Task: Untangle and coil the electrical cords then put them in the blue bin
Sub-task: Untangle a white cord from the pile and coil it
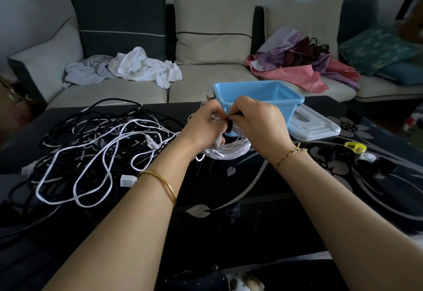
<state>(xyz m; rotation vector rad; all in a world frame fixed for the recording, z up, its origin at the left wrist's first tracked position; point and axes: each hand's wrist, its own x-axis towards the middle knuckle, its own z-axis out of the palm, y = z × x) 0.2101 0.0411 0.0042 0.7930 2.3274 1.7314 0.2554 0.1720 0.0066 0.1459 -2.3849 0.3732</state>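
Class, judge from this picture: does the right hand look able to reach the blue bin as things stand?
Probably yes: the blue bin stands open just behind the right hand, nothing between, though that hand pinches a black tie on the white coil.

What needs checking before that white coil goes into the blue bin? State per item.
1. White coil gathered into loops: ok.
2. Left hand grips the coil: ok.
3. Black tie, pinched by the right hand, fastened round the loops: cannot tell, fingers hide it.
4. Coil free of the tangle: cannot tell; a white strand runs toward the left hand.
5. Blue bin open, lid lying beside it: ok.
6. Remaining black and white cords untangled: not ok, they lie in a heap on the table.
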